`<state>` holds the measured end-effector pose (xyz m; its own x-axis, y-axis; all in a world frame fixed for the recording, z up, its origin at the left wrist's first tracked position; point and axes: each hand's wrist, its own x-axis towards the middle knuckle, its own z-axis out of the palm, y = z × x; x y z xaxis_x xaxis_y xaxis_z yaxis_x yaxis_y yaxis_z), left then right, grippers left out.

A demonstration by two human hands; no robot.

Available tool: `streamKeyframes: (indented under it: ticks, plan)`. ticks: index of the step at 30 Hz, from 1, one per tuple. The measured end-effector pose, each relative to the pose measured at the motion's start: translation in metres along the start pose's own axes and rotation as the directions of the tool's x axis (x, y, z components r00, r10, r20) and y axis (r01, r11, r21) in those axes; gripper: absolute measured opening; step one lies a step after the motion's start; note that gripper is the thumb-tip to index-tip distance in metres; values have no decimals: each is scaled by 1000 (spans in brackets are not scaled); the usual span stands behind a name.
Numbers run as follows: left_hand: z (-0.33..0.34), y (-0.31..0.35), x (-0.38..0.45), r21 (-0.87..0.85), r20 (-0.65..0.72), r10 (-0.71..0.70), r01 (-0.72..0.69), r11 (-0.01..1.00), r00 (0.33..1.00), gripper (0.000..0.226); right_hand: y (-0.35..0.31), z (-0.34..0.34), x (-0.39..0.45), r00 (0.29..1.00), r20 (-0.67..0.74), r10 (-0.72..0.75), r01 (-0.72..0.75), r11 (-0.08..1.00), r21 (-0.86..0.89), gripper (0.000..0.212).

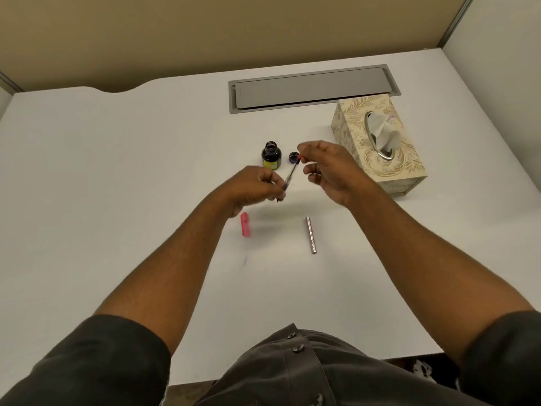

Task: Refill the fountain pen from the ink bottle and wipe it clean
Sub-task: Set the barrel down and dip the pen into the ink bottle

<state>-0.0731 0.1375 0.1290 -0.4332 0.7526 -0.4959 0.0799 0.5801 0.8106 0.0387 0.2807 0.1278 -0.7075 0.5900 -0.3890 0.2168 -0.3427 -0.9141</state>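
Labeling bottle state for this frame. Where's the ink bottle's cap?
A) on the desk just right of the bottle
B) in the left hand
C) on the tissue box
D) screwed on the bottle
A: the ink bottle stands with its mouth open, and the small dark cap sits on the desk just to its right.

1. Bench [117, 171]: smooth matt white laminate.
2. Ink bottle [271, 155]: glossy dark glass.
3. Pen barrel [310, 235]: shiny metal.
4. Pen cap [245, 225]: pink plastic.
5. Tissue box [377, 148]: patterned card; soft paper tissue [383, 130].
6. Cable hatch [313, 87]: matt grey metal.
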Motion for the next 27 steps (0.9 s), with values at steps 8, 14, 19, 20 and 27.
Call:
streamKeyframes:
  ticks: [8, 14, 19, 20, 27]
  plan:
    - [-30, 45, 51, 110, -159, 125, -108, 988, 979, 19, -55, 10, 51, 983, -90, -159, 141, 974, -178, 5]
    - [-45, 50, 76, 154, -199, 178, -149, 977, 964, 19, -70, 22, 79, 951, -116, -287, 232, 909, -345, 8]
    - [-50, 43, 88, 178, -214, 193, -156, 972, 957, 23, -64, 32, 97, 932, -105, -346, 267, 854, -447, 13]
    - [-49, 42, 89, 174, -221, 189, -152, 973, 957, 23, -62, 33, 99, 930, -97, -355, 274, 843, -464, 12]
    - [-45, 32, 98, 141, -268, 152, -117, 983, 951, 23, -56, 35, 107, 927, -45, -373, 293, 791, -537, 7]
